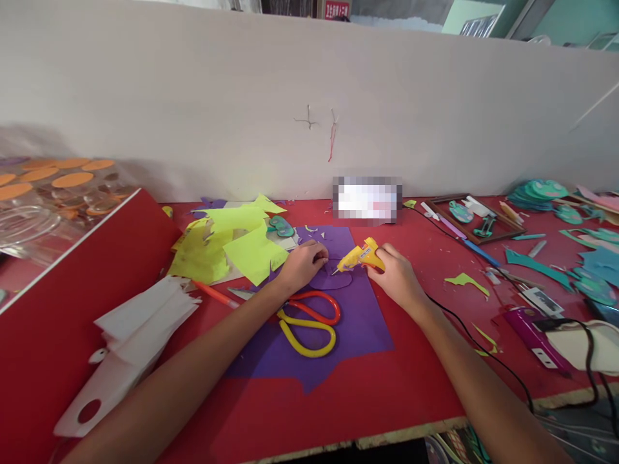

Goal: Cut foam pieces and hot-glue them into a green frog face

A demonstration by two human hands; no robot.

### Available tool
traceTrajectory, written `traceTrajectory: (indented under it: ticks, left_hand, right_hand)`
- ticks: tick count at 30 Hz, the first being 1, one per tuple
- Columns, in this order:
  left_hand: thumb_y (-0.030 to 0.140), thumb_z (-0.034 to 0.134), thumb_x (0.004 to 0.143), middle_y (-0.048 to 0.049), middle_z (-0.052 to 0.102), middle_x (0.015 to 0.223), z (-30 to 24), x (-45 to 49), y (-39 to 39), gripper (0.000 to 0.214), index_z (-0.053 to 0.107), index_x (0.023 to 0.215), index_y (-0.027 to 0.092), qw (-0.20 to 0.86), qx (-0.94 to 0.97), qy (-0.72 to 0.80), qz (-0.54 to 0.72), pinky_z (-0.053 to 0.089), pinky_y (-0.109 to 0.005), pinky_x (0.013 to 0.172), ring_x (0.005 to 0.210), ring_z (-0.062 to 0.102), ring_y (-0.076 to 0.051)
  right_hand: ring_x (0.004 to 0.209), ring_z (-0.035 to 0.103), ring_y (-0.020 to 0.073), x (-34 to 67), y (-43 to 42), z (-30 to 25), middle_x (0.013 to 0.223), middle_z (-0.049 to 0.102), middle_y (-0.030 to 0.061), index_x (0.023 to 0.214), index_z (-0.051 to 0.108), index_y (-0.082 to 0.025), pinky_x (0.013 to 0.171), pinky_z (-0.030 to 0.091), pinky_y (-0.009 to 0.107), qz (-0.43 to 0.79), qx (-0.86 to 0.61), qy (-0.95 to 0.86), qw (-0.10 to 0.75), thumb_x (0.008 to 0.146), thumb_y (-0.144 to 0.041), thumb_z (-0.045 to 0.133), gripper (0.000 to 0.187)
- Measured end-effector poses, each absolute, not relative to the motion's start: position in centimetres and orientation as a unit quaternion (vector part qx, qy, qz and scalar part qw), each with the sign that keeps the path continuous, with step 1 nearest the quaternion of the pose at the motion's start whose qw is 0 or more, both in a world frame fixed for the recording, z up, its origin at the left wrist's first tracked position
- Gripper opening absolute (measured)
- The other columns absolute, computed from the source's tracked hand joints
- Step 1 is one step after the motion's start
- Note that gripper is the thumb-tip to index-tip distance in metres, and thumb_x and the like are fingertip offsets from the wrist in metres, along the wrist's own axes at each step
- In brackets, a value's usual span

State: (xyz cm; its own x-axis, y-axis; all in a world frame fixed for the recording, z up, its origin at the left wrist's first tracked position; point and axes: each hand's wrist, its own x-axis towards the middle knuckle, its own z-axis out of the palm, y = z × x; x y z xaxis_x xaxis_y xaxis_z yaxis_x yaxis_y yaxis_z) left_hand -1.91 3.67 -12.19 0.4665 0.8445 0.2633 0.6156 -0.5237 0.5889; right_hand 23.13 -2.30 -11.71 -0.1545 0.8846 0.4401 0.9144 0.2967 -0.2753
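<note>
My right hand (394, 274) grips a yellow glue gun (360, 256), with its nozzle pointed left and down at a small purple cut-out shape (333, 278). My left hand (304, 263) is closed, its fingertips pressing on that shape's upper left edge. Both lie on a large purple sheet (358, 322) spread on the red table (387, 399). Scissors (309, 322) with one red and one yellow handle rest on the sheet just below my left wrist. A black cord (464, 325) runs from the gun along my right forearm.
Yellow-green paper scraps (227, 241) pile up at left, with white folded paper (135, 322) and an orange pen (215, 294) nearby. A wooden tray (471, 219), teal cut-outs (536, 190) and a purple tool (532, 332) lie at right. A white partition wall (309, 116) stands behind.
</note>
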Motion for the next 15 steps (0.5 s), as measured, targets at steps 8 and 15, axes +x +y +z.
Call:
traceTrajectory:
  ticks: [8,15]
  left_hand:
    - [0.012,0.064,0.085,-0.0017,0.062,0.084,-12.11,-1.85,3.51,0.007,0.068,0.084,0.018,0.213,0.829,0.440,0.270,0.038,-0.027,0.067,0.073,0.055,-0.015]
    - [0.014,0.064,0.086,-0.0017,0.063,0.085,-12.15,-1.90,3.52,0.006,0.068,0.085,0.018,0.212,0.830,0.439,0.272,0.039,-0.028,0.067,0.074,0.055,-0.015]
  right_hand:
    - [0.073,0.057,0.0205,23.28,-2.35,-11.54,0.086,0.055,0.0046,0.077,0.052,-0.022,0.062,0.039,0.031,-0.035,-0.591,-0.760,0.269,0.085,-0.023,0.060,0.012]
    - [0.074,0.057,0.0210,22.92,-2.46,-11.48,0.087,0.055,0.0052,0.078,0.052,-0.022,0.062,0.040,0.030,-0.034,-0.588,-0.757,0.284,0.084,-0.021,0.060,0.010]
